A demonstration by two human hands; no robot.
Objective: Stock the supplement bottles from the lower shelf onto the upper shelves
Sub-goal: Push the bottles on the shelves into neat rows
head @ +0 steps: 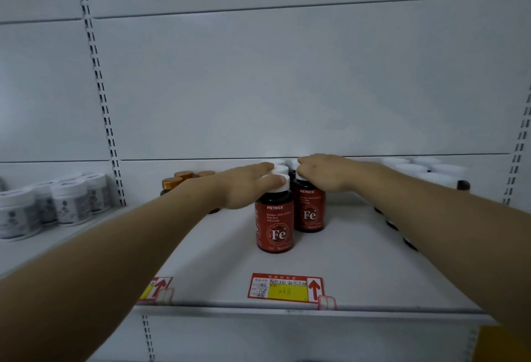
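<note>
Front bottle (275, 225) and back bottle (309, 212) stand behind the price tag (286, 288). Left hand (247, 186) grips the front bottle, right hand (324, 173) the back bottle.

Hands: two, left hand (247, 186) and right hand (321, 173), each gripping one bottle cap.
Red Fe bottles (275, 226): two with labels showing; at least two more white caps behind them, full count hidden by hands.
Orange-capped bottles (184, 175): three caps visible.
White jars (70, 203), far left: at least four; row too blurred for exact count.
White-capped bottles (411, 169), right: about five caps.
Brown-capped bottle (463, 185): one.
Price tags (286, 288) on shelf (230, 275) edge: two.
</note>
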